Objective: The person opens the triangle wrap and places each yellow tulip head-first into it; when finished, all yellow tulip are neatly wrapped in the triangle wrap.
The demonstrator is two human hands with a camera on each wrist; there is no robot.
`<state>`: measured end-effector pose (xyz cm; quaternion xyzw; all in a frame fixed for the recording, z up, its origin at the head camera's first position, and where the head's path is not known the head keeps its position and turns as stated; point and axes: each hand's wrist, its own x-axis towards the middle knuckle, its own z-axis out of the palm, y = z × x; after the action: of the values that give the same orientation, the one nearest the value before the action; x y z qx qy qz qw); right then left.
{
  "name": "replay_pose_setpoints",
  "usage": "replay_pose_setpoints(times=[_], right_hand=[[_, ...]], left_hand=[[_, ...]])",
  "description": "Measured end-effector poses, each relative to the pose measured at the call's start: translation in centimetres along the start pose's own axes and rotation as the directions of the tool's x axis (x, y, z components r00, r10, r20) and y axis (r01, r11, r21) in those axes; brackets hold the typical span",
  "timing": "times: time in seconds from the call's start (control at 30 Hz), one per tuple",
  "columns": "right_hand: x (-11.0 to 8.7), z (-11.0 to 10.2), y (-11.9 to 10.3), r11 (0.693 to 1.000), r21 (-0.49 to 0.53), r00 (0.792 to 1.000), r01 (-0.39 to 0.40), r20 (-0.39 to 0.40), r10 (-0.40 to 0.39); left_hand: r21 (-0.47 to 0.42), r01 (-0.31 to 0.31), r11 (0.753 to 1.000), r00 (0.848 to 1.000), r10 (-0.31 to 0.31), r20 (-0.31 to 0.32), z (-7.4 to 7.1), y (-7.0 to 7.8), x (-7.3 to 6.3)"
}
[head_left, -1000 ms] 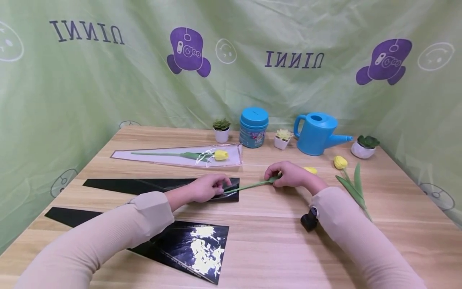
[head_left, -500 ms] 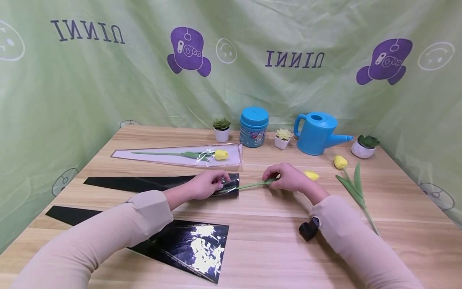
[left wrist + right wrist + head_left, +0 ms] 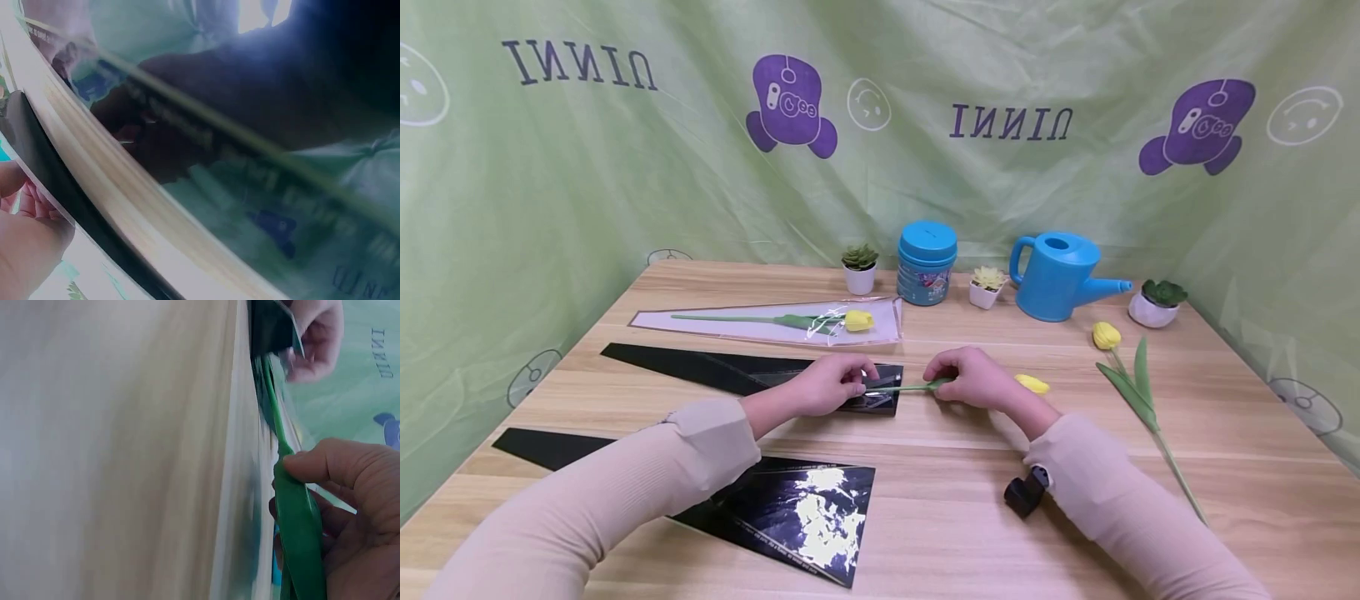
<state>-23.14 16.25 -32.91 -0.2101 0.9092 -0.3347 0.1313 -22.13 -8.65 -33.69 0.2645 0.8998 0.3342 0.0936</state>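
My right hand [image 3: 977, 380] pinches an artificial tulip [image 3: 299, 531] at its green leaves, with the yellow bloom showing past the hand in the head view. The thin stem [image 3: 275, 409] points left into the wide mouth of a black flower sleeve [image 3: 700, 365]. At that mouth, my left hand [image 3: 831, 385] pinches the sleeve's clear upper film between thumb and fingers. The sleeve lies slanted, its narrow end far left. In the left wrist view, the left hand [image 3: 28, 231] shows only at the lower left edge.
Nearer me lies another black sleeve [image 3: 805, 508]. Behind, a white sleeve [image 3: 737, 327] holds a yellow tulip. Another loose tulip [image 3: 1138, 400] lies at right. Potted succulents, a blue jar [image 3: 927, 262] and a blue watering can [image 3: 1052, 279] line the back, before a green curtain [image 3: 700, 208].
My right hand has moved left with the tulip, and more of its stem is inside the sleeve. The sleeve's narrow end has swung away from me. The left hand stays at the mouth.
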Motion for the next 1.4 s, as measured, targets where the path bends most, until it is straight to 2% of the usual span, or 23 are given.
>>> replay_pose_setpoints(times=[0.43, 0.67, 0.9, 1.07, 1.4], right_hand=[[1.0, 1.7, -1.3, 0.999, 0.047, 0.999, 0.01, -0.036, -0.008], [1.2, 2.1, -2.0, 0.996, 0.091, 0.999, -0.019, -0.035, 0.022], [1.6, 2.5, -2.4, 0.994, 0.108, 0.999, -0.026, -0.043, 0.031], [1.9, 2.7, -2.6, 0.993, 0.115, 0.998, 0.003, -0.059, 0.004], [2.2, 3.3, -2.8, 0.986, 0.169, 0.997, 0.011, -0.072, 0.001]], left_hand=[[-0.015, 0.019, 1.0, 1.0, -0.019, -0.021, 0.1, 0.3, 0.0], [-0.042, 0.042, 0.998, 0.999, -0.042, -0.018, 0.2, 0.2, 0.2], [-0.072, -0.003, 0.997, 1.0, 0.001, -0.03, 0.1, 0.4, 0.0], [-0.1, 0.027, 0.995, 0.999, -0.031, -0.038, 0.3, 0.4, 0.2], [-0.125, 0.082, 0.989, 0.995, -0.089, -0.05, 0.7, 0.6, 0.4]])
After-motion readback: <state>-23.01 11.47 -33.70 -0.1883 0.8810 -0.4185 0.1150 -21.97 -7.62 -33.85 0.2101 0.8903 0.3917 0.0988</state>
